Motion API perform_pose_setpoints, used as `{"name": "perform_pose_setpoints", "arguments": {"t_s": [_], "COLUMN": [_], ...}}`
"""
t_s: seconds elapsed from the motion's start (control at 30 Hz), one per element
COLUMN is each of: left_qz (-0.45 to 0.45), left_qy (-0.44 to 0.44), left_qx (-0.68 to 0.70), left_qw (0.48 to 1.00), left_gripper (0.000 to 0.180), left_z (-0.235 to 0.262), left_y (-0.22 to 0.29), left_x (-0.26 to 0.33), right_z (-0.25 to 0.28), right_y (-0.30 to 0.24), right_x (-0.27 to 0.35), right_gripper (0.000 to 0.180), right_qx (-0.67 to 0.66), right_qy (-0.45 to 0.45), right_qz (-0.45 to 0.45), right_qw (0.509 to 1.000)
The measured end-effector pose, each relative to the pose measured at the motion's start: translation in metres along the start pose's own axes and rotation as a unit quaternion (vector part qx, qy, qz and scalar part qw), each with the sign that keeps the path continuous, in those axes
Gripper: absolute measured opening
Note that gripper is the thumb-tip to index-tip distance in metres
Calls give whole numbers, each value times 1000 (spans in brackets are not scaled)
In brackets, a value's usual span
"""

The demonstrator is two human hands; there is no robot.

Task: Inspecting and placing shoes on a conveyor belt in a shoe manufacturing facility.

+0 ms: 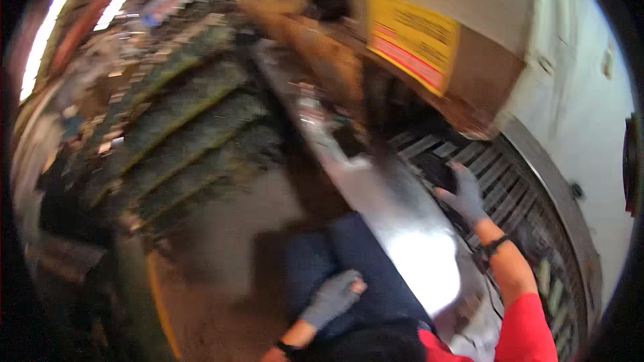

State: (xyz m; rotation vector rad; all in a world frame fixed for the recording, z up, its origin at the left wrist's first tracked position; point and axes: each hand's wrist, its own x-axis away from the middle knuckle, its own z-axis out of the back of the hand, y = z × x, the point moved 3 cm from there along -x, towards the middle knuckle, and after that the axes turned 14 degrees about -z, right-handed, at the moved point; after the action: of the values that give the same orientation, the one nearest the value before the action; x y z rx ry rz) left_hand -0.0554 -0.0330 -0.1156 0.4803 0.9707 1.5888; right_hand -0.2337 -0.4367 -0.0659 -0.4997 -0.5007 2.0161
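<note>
My left hand (335,297), in a grey glove with bare fingertips, is low in front of my dark blue trousers (382,275). Its fingers curl in, and nothing shows in them. Out to the right, my right hand (464,196) wears a matching glove and reaches over a slatted metal grate (513,184). The thumb and fingers close on the edge of a dark, rounded piece (433,169) at the grate's left side; blur hides what kind of thing it is. Between me and the grate runs a shiny metal ledge (386,211).
Above the grate juts a machine housing (449,0) with a yellow and red label (414,41). A pale panel (580,80) rises at the right. Green metal steps or racks (188,121) stand to the left, beside brown floor (225,228) with a yellow line (162,302).
</note>
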Motion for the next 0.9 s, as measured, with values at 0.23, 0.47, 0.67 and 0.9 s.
{"name": "perform_pose_setpoints", "arguments": {"t_s": [0.23,0.47,0.67,0.9], "left_qz": [15,169,167,324], "left_qy": [-47,97,145,190], "left_qx": [127,579,478,680], "left_qw": [991,792,850,630], "left_gripper": [24,60,38,87], "left_z": [-3,-6,-7,-12], "left_y": [-4,-3,-2,2], "left_x": [2,-24,-19,1], "right_z": [-18,60,12,-29], "right_y": [83,-178,-133,-16], "right_x": [-24,96,29,-170], "right_gripper": [103,96,65,41], "right_qx": [121,131,-28,290], "right_qy": [3,-240,-130,-27], "right_qz": [-104,470,446,218], "right_qw": [987,839,885,931]}}
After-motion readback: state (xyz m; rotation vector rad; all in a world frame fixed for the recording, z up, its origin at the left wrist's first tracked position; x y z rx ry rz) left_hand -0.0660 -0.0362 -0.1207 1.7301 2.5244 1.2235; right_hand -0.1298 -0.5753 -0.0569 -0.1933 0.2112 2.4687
